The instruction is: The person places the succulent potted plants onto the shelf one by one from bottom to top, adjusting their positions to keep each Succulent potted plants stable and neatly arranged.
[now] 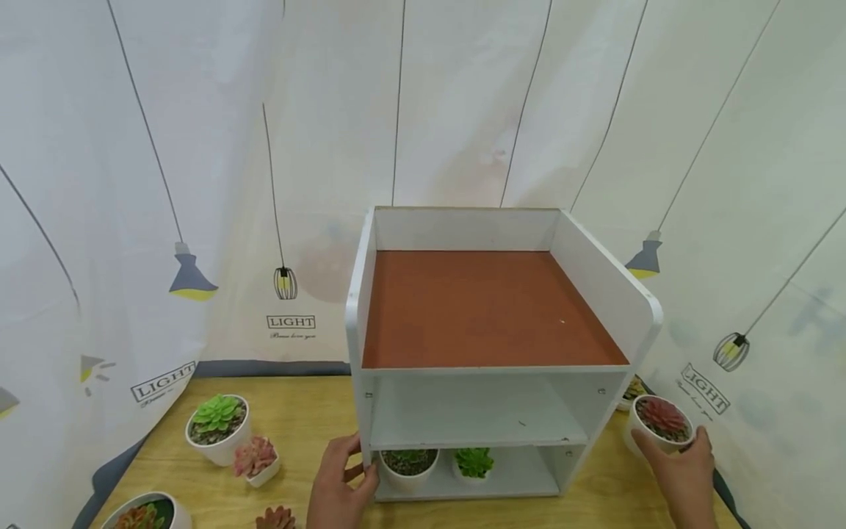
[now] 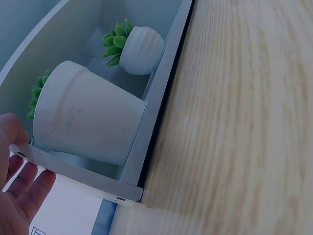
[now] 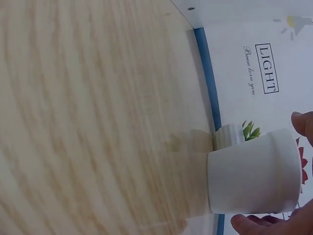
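Note:
A white two-tier shelf (image 1: pixel 489 408) with a reddish-brown top stands in the middle of the table. My left hand (image 1: pixel 340 481) grips its left side panel near the bottom, thumb inside and fingers outside in the left wrist view. Just inside, on the lower tier, sit a larger white pot with a green plant (image 2: pixel 88 115) and a small ribbed pot with a green succulent (image 2: pixel 142 51). To the right of the shelf, my right hand (image 1: pixel 684 466) holds a white pot with a red succulent (image 1: pixel 661 420), thumb and fingers on opposite sides; the pot stands on the table (image 3: pixel 98 117).
Left of the shelf are a green potted succulent (image 1: pixel 219 428), a small pink one (image 1: pixel 256 461), an orange-green one (image 1: pixel 148 512) and a reddish one (image 1: pixel 276 519). Another small pot (image 3: pixel 229 137) stands behind the red succulent. A printed curtain (image 1: pixel 463 103) hangs behind the table.

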Action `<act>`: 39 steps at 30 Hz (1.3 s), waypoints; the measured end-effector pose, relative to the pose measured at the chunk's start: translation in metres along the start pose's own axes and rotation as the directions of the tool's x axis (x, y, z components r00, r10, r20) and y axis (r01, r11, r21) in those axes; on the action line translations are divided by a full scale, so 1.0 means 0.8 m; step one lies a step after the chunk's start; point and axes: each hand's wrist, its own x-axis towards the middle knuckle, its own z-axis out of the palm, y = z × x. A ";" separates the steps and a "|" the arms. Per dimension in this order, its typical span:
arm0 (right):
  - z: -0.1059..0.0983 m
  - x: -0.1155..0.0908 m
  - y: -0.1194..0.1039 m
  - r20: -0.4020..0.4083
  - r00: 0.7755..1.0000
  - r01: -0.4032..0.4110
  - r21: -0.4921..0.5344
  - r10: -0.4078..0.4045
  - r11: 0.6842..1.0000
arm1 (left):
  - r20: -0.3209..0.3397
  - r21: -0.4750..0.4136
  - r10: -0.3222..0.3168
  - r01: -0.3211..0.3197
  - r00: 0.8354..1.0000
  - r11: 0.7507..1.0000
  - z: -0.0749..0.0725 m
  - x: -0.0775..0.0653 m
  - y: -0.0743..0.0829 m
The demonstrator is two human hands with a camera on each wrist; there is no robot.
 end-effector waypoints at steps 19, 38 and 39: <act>0.008 0.018 0.010 -0.024 0.997 0.074 0.095 -0.072 0.993 | 0.011 0.003 0.001 -0.001 1.000 1.000 -0.001 -0.002 -0.001; 0.012 0.038 0.028 -0.003 0.995 0.096 0.084 -0.096 0.992 | 0.019 0.023 -0.007 0.006 1.000 1.000 0.000 -0.003 0.001; 0.012 0.038 0.028 -0.003 0.995 0.096 0.080 -0.096 0.992 | 0.016 0.021 -0.006 0.005 1.000 1.000 0.000 -0.003 0.001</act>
